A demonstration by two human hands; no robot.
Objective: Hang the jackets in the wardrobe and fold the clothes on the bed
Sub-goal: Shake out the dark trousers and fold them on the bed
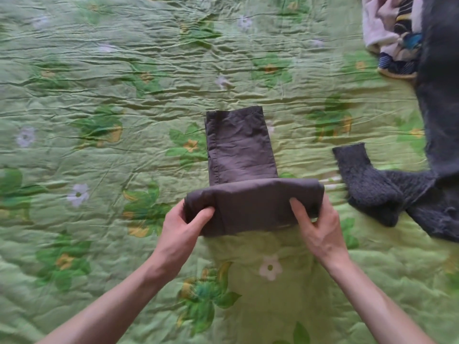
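1. Your left hand [185, 225] grips the left end of the folded brown trousers [250, 192]. Your thumb lies on top of the cloth and your other fingers curl under it.
2. Your right hand [318, 227] grips the right end of the same fold. Your thumb presses on top and your fingers wrap round the edge.
3. The thick folded part of the trousers sits between your two hands. It is lifted a little off the bed.
4. Past your fingertips, one trouser leg lies flat on the green flowered bedspread [99, 83]. It points away from you, and its hem is the far end.
5. To the right of your right-hand fingers lies a dark grey fuzzy sweater [437, 120]. One sleeve [360, 175] bends toward the trousers. The cuff is near the fold but does not touch it.
6. Far past your right hand, in the top right corner, there is a small pile of clothes [392, 38]. It has pale pink, blue and striped pieces. The sweater covers its right side.
7. No box, basket or drawer shows here. All the clothes lie right on the bedspread.
8. Under your wrists the bedspread is wrinkled, with white and yellow flowers.
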